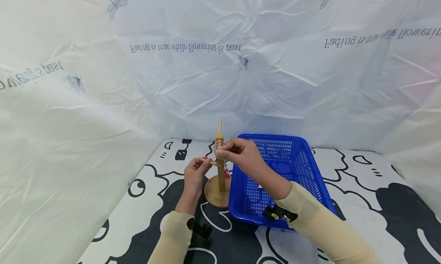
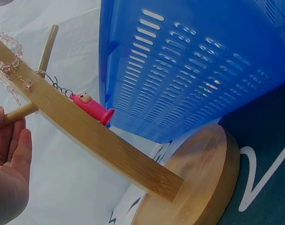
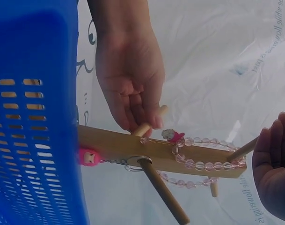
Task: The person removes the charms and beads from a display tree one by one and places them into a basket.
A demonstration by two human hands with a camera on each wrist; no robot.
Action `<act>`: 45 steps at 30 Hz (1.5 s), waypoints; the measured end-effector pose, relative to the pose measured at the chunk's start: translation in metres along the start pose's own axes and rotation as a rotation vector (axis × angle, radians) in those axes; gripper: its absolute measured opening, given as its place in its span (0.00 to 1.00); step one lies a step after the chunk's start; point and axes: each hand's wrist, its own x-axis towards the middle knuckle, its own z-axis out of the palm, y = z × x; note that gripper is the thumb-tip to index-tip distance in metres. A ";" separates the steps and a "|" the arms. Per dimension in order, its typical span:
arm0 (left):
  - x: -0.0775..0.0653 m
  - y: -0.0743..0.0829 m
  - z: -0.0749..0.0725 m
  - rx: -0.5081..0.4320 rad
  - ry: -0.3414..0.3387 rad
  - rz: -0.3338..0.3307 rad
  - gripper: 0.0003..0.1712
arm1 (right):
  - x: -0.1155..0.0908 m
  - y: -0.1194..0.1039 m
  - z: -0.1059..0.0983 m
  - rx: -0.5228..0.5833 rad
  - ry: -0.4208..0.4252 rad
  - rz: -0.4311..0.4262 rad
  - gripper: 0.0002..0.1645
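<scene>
A wooden stand (image 1: 222, 178) with a round base and several side pegs stands upright left of the basket. My left hand (image 1: 193, 176) pinches a lower peg (image 2: 21, 113) on its left side. Up by the top, thumb and fingers of my right hand (image 1: 246, 157) close around the tip of an upper peg (image 3: 246, 148). A pink clear-beaded bracelet (image 3: 203, 165) loops over that peg and drapes around the post, with a small pink and white charm (image 3: 174, 136) on it. From another peg (image 3: 166, 194) hangs a key ring with a pink figure (image 2: 93, 108).
A blue perforated plastic basket (image 1: 268, 136) stands close to the right of the stand, under my right forearm. Inside it lies a small pale thing (image 1: 260, 186). The black and white patterned cloth (image 1: 148, 206) covers the table; a white printed sheet (image 1: 193, 88) hangs behind.
</scene>
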 end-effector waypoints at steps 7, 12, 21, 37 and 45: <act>0.001 0.002 0.001 0.009 0.000 0.009 0.05 | 0.005 -0.011 -0.008 -0.111 -0.070 0.052 0.08; -0.001 0.001 0.001 0.014 0.004 -0.003 0.07 | 0.005 -0.014 -0.011 -0.149 -0.086 0.084 0.09; -0.002 0.001 0.002 0.016 0.004 -0.003 0.02 | 0.005 -0.002 -0.023 -0.149 0.039 0.105 0.14; -0.001 0.001 0.001 0.020 -0.006 -0.002 0.05 | 0.016 0.035 -0.012 -0.171 0.124 0.136 0.18; -0.001 0.003 0.001 0.039 -0.002 -0.009 0.02 | 0.018 0.036 -0.006 -0.136 0.125 0.162 0.16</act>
